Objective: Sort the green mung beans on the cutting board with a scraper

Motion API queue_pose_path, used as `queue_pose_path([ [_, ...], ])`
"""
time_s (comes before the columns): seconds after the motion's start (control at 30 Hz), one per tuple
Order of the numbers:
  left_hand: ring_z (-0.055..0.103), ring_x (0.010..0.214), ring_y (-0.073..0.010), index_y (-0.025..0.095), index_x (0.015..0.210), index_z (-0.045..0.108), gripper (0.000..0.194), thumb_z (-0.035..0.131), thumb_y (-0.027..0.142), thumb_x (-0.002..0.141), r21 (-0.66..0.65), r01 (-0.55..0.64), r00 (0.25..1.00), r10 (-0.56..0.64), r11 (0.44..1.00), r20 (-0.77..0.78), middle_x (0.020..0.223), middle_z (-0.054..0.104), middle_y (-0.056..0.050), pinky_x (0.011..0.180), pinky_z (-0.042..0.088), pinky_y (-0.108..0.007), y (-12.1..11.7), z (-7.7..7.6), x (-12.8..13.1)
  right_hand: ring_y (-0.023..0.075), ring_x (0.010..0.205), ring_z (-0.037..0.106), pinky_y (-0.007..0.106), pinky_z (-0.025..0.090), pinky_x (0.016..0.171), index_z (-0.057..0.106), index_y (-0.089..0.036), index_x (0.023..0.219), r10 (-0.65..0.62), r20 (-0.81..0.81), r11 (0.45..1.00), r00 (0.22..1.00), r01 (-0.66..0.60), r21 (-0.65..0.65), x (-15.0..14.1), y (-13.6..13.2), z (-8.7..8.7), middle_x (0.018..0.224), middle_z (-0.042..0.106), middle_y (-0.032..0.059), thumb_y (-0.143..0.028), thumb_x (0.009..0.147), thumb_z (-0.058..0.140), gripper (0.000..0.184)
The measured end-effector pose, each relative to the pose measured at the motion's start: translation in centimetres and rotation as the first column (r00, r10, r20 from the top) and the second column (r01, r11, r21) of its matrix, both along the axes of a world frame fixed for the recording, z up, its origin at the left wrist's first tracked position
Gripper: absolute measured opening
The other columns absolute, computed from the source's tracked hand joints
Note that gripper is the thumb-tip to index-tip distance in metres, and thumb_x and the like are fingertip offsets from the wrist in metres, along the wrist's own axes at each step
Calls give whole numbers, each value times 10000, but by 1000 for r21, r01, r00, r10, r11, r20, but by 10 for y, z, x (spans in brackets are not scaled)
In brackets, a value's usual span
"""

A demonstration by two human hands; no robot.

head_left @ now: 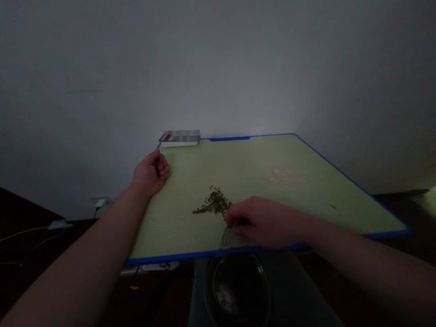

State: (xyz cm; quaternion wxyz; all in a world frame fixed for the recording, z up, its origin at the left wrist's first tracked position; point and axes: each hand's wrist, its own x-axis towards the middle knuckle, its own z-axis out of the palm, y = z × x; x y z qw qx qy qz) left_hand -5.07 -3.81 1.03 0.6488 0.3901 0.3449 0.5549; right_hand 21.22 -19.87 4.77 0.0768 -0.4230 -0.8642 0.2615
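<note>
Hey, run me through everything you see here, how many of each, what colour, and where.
table: one, pale green with blue edging, against the wall
wall: one, grey, behind
dark bits: many, brownish green, mid-table
pale grains: many, whitish, right side
clear dish: one, colourless, near edge
flat object: one, white side, far left corner
sliver: one, dark, right side
bowl: one, dark and shiny, below near edge
plug: one, white, lower left wall
yellow scrap: one, lower left
left hand: one, curled, table's left edge
right hand: one, at the dish
</note>
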Motion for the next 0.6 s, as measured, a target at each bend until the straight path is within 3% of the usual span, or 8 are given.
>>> queue_pose_path([
  [0.2,299,341,-59,167,556,440,270,458,317,780,5,5,1000,-4,1000,-3,407,305,43,326,165,-197,1,-1,-1,111,646,539,217,361,582,642,-188,843,13,0,999,1000,-13,-43,5,-10,1,738,644,-1,-136,738,527,164],
  [0.33,294,338,-58,169,552,432,275,441,312,787,-1,3,1000,-4,1000,-9,406,296,46,332,180,-200,1,-1,0,121,675,552,231,373,607,637,-194,879,-52,-36,997,998,50,-55,10,-22,2,760,650,6,-147,780,495,179],
  [0.47,292,336,-57,169,550,425,277,434,310,789,7,7,1000,-7,1000,-14,405,295,46,332,186,-200,1,-1,0,143,788,574,258,389,704,628,-194,964,-101,-86,993,991,106,59,0,-20,4,887,666,38,-138,813,458,234],
  [0.6,296,335,-55,170,559,427,261,456,310,777,16,-3,1000,3,1000,-15,406,296,48,326,183,-194,0,0,0,159,775,582,264,384,678,622,-195,910,-31,-3,980,1000,31,197,-23,-9,3,864,670,50,-136,806,454,206],
])
